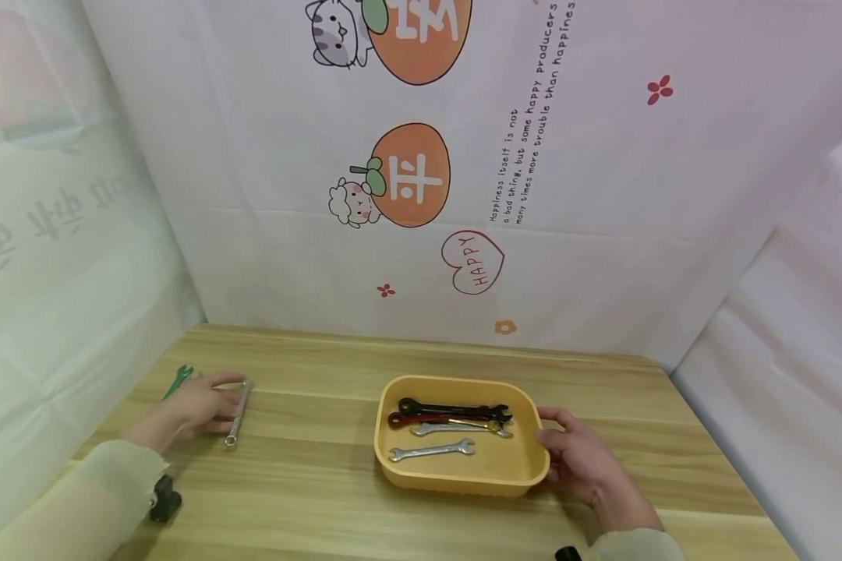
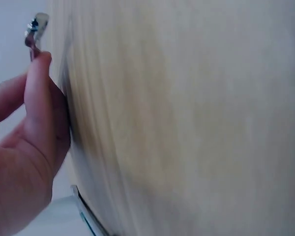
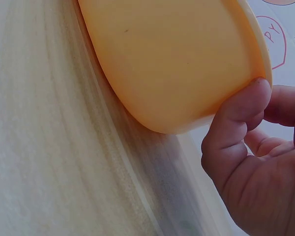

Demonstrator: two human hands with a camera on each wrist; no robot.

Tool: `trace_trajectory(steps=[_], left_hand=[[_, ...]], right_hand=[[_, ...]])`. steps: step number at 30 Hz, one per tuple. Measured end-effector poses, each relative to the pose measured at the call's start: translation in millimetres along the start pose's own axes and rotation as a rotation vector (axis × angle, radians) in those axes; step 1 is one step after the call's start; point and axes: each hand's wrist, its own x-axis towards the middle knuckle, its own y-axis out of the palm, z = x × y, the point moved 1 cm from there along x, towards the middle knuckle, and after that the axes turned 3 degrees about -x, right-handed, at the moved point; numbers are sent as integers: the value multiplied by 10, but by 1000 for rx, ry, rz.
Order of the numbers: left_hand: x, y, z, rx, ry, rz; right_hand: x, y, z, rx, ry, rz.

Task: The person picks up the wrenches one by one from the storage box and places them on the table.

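At the left of the head view, my left hand (image 1: 203,405) pinches a silver wrench (image 1: 238,415), which slants with its ring end toward me. In the left wrist view the wrench's shiny end (image 2: 37,27) sticks out beyond the fingertips, and the rest is hidden behind the hand. My right hand (image 1: 581,458) grips the right end of a yellow plastic bin (image 1: 463,487), thumb at the rim. Inside the bin lie a black wrench (image 1: 449,408), a dark red wrench (image 1: 401,421) and several others, with a silver wrench (image 1: 431,450) lying apart toward the front.
A green wrench (image 1: 179,380) lies on the wooden table (image 1: 302,467) beyond my left wrist, partly hidden by it. A printed white cloth (image 1: 267,195) stands behind the table's far edge, and pale cloth hangs at both sides.
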Motion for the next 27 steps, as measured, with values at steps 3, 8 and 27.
trace_trajectory(steps=[3, 8, 27], left_hand=[[-15, -44, 6, 74, -13, -49], [-28, -75, 7, 167, -22, -98], [-128, -151, -37, 225, -52, -143]], right_hand=[[-6, 6, 5, -4, 0, -2], [-14, 19, 10, 7, 0, 1], [-23, 20, 21, 12, -3, 10]])
